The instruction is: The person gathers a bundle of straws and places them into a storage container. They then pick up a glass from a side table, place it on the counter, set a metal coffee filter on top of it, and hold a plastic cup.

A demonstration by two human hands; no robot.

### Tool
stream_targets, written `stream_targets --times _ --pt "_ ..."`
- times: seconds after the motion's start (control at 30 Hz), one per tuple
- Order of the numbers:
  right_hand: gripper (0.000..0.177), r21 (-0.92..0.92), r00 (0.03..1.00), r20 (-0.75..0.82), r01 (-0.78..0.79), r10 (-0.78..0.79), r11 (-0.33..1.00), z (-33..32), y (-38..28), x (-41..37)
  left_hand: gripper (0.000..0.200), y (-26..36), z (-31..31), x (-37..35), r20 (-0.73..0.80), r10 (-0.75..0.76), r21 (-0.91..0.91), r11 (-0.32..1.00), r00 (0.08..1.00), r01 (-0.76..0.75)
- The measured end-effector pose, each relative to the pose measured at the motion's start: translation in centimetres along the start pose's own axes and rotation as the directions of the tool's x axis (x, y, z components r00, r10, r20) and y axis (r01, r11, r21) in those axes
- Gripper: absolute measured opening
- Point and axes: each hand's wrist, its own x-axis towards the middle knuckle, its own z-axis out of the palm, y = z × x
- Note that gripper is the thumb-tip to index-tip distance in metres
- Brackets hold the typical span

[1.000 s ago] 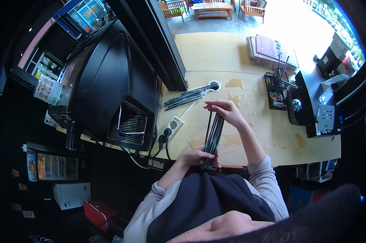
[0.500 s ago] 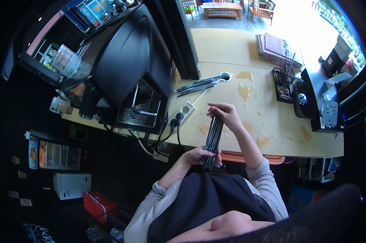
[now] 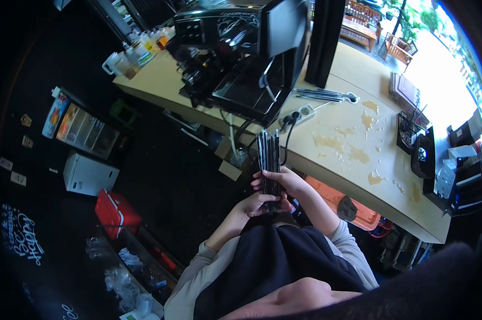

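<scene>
Near the counter [image 3: 306, 140], a bundle of dark sticks [image 3: 269, 154] is held pointing away from the body, its near end gripped by the left hand [image 3: 256, 204], its middle clasped by the right hand [image 3: 290, 183], seemingly against splaying.

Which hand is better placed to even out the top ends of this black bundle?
Probably the right hand: it grips the black bundle higher up, closer to the top ends. The left hand holds lower down, so it looks better suited to steadying.
</scene>
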Motion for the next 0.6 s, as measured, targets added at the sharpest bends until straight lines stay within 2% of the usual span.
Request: stream_targets --times 0.07,0.17,0.27,0.33,0.37,0.43,0.6 --pt "0.033 -0.034 0.999 -0.01 -0.032 0.032 0.999 1.9 1.8 0.6 0.021 -0.7 0.1 -2.8 -0.013 0.01 -0.003 1.0 1.0 -0.01" --pt "0.033 0.017 0.997 0.018 -0.069 0.068 0.997 4.6 4.7 1.7 0.021 -2.1 0.1 -7.0 -0.103 0.02 -0.012 1.0 0.995 -0.021" --pt "0.032 0.002 0.989 0.098 -0.107 0.106 0.994 7.3 7.4 3.0 0.02 -4.2 -1.1 -10.5 -0.144 0.041 -0.134 0.989 0.989 -0.061" --pt "0.031 -0.03 0.981 0.127 -0.142 0.145 0.989 9.3 9.1 4.1 0.022 -5.5 -2.9 -12.4 -0.024 0.104 -0.23 0.967 0.994 -0.107" --pt "0.031 -0.041 0.976 0.149 -0.157 0.161 0.987 10.1 10.1 4.7 0.022 -6.2 -3.7 -13.5 -0.043 0.126 -0.233 0.963 0.991 -0.133" --pt "0.03 -0.007 0.957 0.225 -0.187 0.184 0.982 11.7 12.0 6.0 0.026 -7.0 -4.5 -15.7 0.017 0.21 -0.212 0.956 0.978 -0.202" --pt "0.03 -0.042 0.907 0.337 -0.254 0.253 0.966 15.4 14.9 8.3 0.029 -9.1 -7.0 -20.2 -0.001 0.31 -0.206 0.93 0.951 -0.304"
